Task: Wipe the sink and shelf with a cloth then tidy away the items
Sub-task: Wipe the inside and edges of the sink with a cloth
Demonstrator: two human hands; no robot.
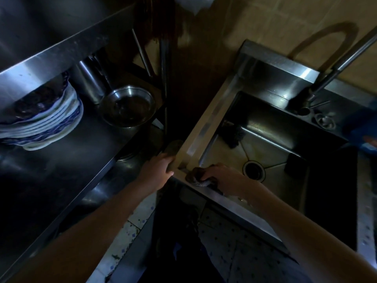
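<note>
Early on: the right hand (222,178) clamps its fingers on the cloth (195,177) at the sink (204,127) rim. The left hand (157,170) grips the sink's corner. The shelf (61,160) and tidying likely remain.

The head-worn camera looks steeply down, close above the sink (205,127) corner, shelf (71,166) at left.

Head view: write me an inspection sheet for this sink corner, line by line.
Surface: steel sink rim, dimly lit; wetness cannot be told.
Job's things: dark cloth on the rim's near corner; steel shelf at left.
Clutter: stacked plates and metal bowl on the shelf; dark scrubber and dark block in the basin.
Hands: left hand grips the sink's corner; right hand holds the cloth.
Cables: nothing seen.
Surroundings: faucet, tiled wall, tiled floor.
</note>
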